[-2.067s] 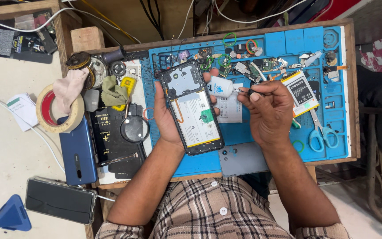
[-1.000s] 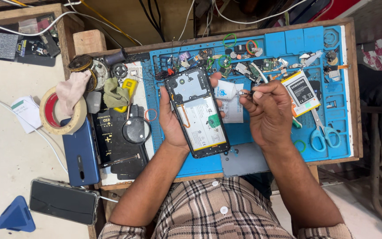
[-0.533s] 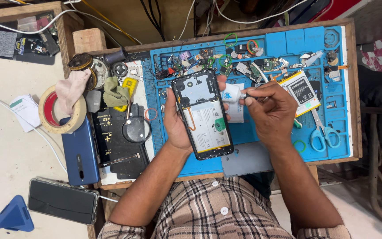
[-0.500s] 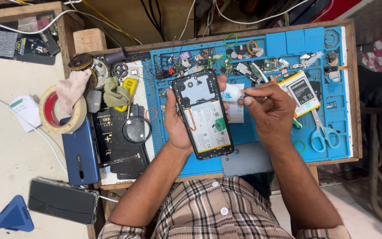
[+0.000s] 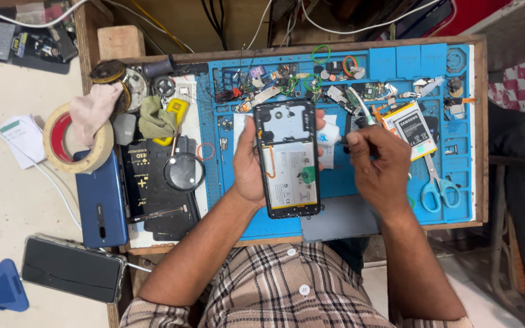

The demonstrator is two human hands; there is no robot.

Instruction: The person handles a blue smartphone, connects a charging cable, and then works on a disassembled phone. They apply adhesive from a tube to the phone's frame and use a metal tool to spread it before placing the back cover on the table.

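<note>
My left hand (image 5: 248, 165) holds an opened phone (image 5: 288, 159) upright over the blue work mat (image 5: 396, 188), its back cover off and its battery and black inner frame showing. My right hand (image 5: 379, 165) is just right of the phone, fingers pinched on a thin tool (image 5: 343, 138) whose tip points left at the phone's upper right edge. A white tissue or packet (image 5: 329, 141) lies on the mat between the phone and my right hand.
A loose battery (image 5: 412, 127), blue scissors (image 5: 437, 187), small circuit parts and screws (image 5: 311, 85) lie on the mat. To the left are a tape roll (image 5: 74, 141), a magnifier (image 5: 184, 172), a blue phone (image 5: 103, 201), a black phone (image 5: 71, 268) and a grey plate (image 5: 340, 222).
My left hand has shifted the opened phone to the right and turned it more upright. My right hand has come closer to its upper right edge with the tool.
</note>
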